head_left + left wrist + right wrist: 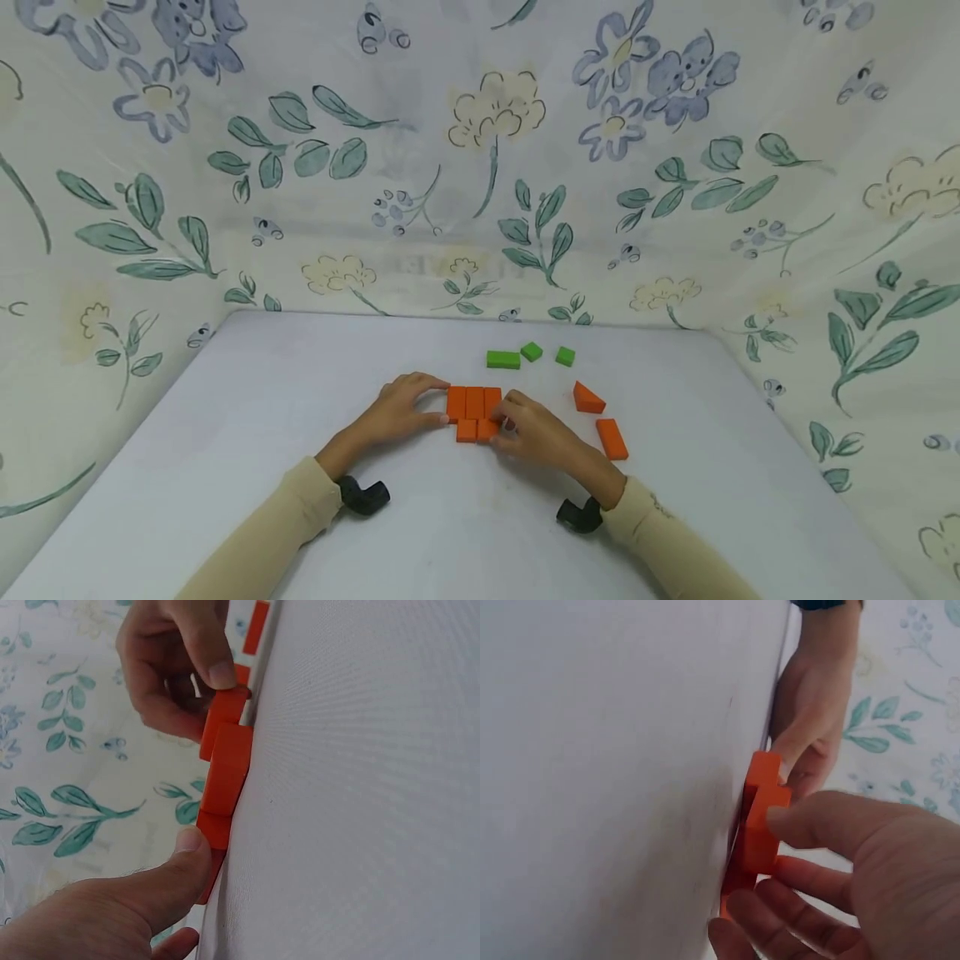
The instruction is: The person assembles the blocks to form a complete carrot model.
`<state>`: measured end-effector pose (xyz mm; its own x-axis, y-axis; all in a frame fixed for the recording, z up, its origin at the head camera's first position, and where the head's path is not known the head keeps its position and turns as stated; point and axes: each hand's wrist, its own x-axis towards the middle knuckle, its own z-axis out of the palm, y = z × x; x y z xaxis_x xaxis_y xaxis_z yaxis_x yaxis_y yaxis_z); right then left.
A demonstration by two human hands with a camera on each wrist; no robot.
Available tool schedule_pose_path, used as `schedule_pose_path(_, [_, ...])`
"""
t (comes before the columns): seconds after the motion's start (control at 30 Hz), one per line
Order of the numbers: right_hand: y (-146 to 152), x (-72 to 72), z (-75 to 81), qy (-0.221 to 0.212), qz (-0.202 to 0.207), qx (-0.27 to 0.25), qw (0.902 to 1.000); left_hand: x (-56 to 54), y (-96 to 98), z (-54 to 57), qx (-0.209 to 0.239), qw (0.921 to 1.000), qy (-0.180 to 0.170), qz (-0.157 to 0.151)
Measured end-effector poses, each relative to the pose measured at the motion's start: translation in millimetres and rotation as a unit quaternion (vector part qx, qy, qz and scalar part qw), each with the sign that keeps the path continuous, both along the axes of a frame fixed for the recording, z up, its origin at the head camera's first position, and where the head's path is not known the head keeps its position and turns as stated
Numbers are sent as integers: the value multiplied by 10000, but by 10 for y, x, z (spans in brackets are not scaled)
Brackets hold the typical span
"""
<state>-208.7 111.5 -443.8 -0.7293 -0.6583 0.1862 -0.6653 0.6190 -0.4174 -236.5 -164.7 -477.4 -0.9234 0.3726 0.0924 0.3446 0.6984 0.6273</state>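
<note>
Three upright orange blocks stand side by side in a row, with two smaller orange blocks set against their near side. At the row's left end, my left hand holds the outermost block between thumb and forefinger, the thumb at its near corner. My right hand pinches the right small orange block between thumb and fingers, partly covering it and the row's right end. In the right wrist view, the thumb presses on this block. The left thumb touches orange in the left wrist view.
Right of the hands lie an orange triangular block and an orange rectangular block. Farther back are a long green block and two small green blocks. Behind the white table hangs a flowered cloth.
</note>
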Motion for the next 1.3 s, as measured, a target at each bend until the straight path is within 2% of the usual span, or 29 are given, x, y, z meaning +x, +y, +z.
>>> schedule_pose_path(0.13, [-8, 15, -37, 47, -11, -25, 10000, 16, -5, 8, 10, 9999, 111, -9])
schedule_pose_path(0.47, [4, 54, -86, 153, -164, 37, 9997, -4, 6, -57, 34, 10000, 42, -80])
schedule_pose_path(0.9, [16, 17, -73, 84, -173, 94, 9998, -8, 22, -7, 105, 9999, 49, -21])
schedule_pose_path(1.13, [-29, 72, -124, 38, -159, 142, 9998, 74, -18, -93, 52, 10000, 73, 25])
schedule_pose_path(1.3, [30, 44, -17, 127, -449, -340, 9983, 4, 18, -68, 119, 9996, 252, -75])
